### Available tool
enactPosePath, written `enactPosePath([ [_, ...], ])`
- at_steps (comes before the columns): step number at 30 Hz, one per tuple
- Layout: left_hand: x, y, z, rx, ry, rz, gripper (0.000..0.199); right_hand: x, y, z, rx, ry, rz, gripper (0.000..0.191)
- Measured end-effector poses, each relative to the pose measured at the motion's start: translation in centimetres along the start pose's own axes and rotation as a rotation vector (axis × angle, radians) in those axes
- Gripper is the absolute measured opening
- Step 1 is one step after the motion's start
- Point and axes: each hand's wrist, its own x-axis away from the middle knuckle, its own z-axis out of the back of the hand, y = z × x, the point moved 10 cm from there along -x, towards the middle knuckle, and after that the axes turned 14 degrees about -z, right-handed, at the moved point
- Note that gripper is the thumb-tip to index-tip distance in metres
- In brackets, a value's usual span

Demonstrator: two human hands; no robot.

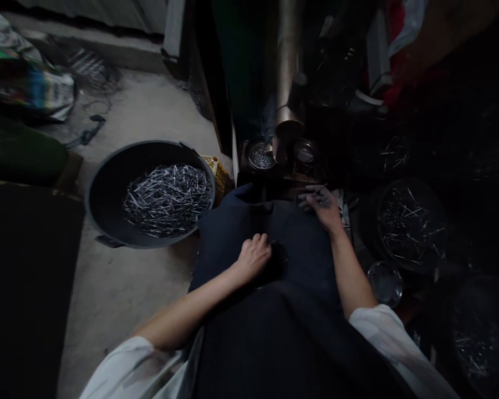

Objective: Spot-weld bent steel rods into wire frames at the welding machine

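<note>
My left hand [254, 255] is closed above the dark apron [303, 249] over my lap, with its fingers curled; what it holds, if anything, is hidden. My right hand [321, 205] is farther forward on the right, by the apron's far edge, its darkened fingers spread and nothing visible in them. To the left of my lap is a large black basin [108, 202] holding a heap of thin metal pieces [170, 199]. Beyond my knees, a small round dish [261, 155] of small metal bits sits under a metal cylinder [289, 83].
A yellow crate [217, 173] stands beside the basin. On the right are dim containers of metal pieces [411, 227] and a small round container [386, 284]. A printed sack [37, 88] lies at the far left, near a green rounded object [20, 149].
</note>
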Motion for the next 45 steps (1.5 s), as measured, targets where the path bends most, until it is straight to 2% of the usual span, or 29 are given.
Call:
enactPosePath([
  [1,0.0,0.6,-0.2,-0.05,-0.041,-0.015,0.024,0.2,-0.1,-0.2,0.034,0.001,0.008,0.047],
  [3,0.4,0.1,0.6,-0.066,-0.062,0.009,0.027,0.7,-0.7,-0.5,0.104,0.011,0.047,0.051],
  [6,1.4,-3.6,3.2,0.006,-0.006,0.166,0.026,1.9,-1.6,-1.1,0.188,0.031,0.094,0.038],
  [9,1.5,-6.8,6.7,0.19,0.234,0.266,0.035,3.4,-2.8,-2.6,0.263,-0.011,0.164,0.023],
  [12,0.8,-8.1,9.0,0.576,0.538,0.216,0.037,5.7,-4.0,-5.7,0.336,-0.172,0.295,0.035],
  [14,0.1,-8.2,8.9,0.893,0.644,0.191,0.039,7.1,-4.2,-7.5,0.385,-0.25,0.369,0.047],
  [16,-0.7,-7.8,7.9,1.18,0.668,0.215,0.041,7.8,-4.3,-8.5,0.429,-0.248,0.434,0.047],
  [18,-1.2,-7.1,7.1,1.37,0.677,0.244,0.044,7.9,-4.4,-9.0,0.461,-0.214,0.493,0.045],
  [20,-1.5,-6.4,7.0,1.454,0.694,0.241,0.045,7.8,-4.7,-9.0,0.481,-0.185,0.537,0.046],
  [24,-1.6,-5.7,7.5,1.511,0.732,0.22,0.042,7.4,-5.3,-8.6,0.509,-0.157,0.568,0.046],
  [32,-1.0,-6.1,8.0,1.47,0.803,0.209,0.036,7.8,-6.1,-9.0,0.557,-0.182,0.661,0.048],
  [36,-1.0,-6.0,8.3,1.398,0.78,0.183,0.034,7.5,-6.1,-9.1,0.54,-0.199,0.63,0.046],
  [40,-0.8,-5.9,9.2,1.342,0.806,0.148,0.033,7.0,-6.3,-9.0,0.489,-0.223,0.586,0.045],
  [45,-1.2,-6.0,10.1,1.355,0.818,0.116,0.033,6.3,-7.1,-8.9,0.451,-0.223,0.588,0.042],
])
